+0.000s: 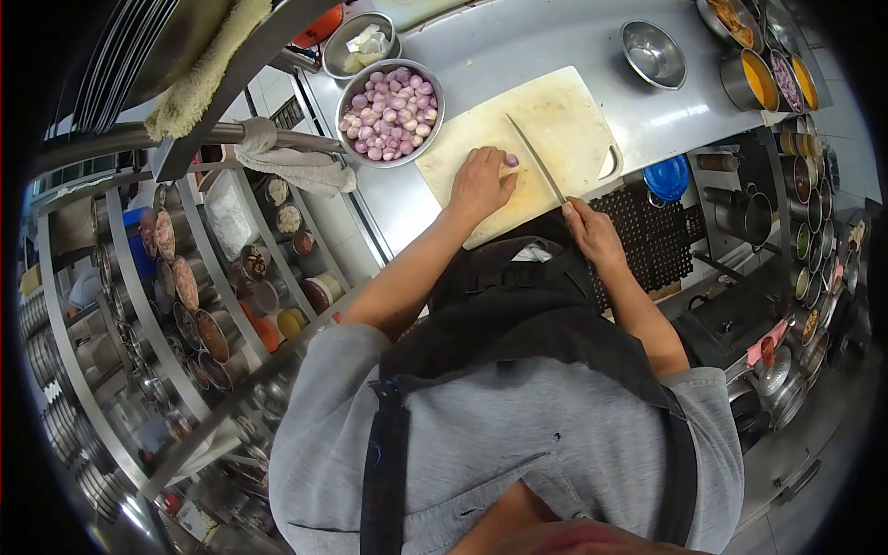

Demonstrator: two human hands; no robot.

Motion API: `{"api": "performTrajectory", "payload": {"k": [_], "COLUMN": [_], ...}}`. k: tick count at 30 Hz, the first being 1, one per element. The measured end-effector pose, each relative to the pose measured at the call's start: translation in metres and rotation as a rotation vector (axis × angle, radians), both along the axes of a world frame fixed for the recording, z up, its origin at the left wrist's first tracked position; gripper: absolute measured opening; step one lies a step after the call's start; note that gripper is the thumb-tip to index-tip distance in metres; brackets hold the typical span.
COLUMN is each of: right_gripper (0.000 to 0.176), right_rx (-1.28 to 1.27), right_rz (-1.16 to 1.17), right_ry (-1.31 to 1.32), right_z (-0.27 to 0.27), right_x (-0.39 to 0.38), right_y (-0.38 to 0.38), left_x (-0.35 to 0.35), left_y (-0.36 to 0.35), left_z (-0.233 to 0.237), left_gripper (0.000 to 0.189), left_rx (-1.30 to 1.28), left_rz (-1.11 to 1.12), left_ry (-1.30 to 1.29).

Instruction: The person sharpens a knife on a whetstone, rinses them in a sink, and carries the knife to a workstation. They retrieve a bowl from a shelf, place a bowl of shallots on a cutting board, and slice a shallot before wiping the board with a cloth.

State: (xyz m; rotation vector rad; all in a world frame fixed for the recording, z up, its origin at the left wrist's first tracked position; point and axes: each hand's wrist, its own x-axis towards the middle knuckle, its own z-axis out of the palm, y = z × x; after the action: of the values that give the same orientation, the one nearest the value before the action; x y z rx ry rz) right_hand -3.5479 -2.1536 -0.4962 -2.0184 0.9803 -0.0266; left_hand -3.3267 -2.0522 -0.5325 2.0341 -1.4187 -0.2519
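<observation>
My right hand (594, 233) is wrapped round the handle of a knife (536, 157), whose long blade points away from me across the cutting board (564, 102). To the left of the blade, my left hand (481, 183) has its fingers curled at a small purple shallot (511, 161), pinning it on the board. The blade is a short way to the right of the shallot and apart from it. Beyond my left hand stands a metal bowl (438, 122) full of peeled shallots (393, 111).
Behind the full bowl, a smaller bowl (326, 63) holds pale pieces. A bare metal bowl (654, 54) sits right of the board on the steel counter (518, 42). Pots with orange contents (760, 81) stand far right. Racks (129, 351) line the left; a blue lid (666, 178) lies lower right.
</observation>
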Motion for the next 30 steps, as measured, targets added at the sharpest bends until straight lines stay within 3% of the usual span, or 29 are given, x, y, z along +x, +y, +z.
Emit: {"api": "performTrajectory", "payload": {"k": [10,17,26,30], "right_gripper": [0.036,0.034,0.03,0.03], "right_rx": [0.073,0.058,-0.005,-0.01], "right_rz": [0.032,0.083,0.127,0.063], "right_ry": [0.039,0.03,-0.02,-0.053], "right_z": [0.008,0.018,-0.009,-0.008], "right_x": [0.001,0.001,0.033,0.026], "right_y": [0.01,0.006,-0.007,-0.006], "left_x": [0.002,0.0,-0.001,-0.001], "left_y": [-0.01,-0.011,-0.012,-0.012], "left_z": [-0.014,-0.021,-0.017,-0.017], "left_gripper": [0.01,0.006,0.007,0.008], "left_rx": [-0.029,-0.071,-0.092,-0.082], "left_rz": [0.007,0.035,0.036,0.041], "left_ry": [0.065,0.096,0.149,0.128]}}
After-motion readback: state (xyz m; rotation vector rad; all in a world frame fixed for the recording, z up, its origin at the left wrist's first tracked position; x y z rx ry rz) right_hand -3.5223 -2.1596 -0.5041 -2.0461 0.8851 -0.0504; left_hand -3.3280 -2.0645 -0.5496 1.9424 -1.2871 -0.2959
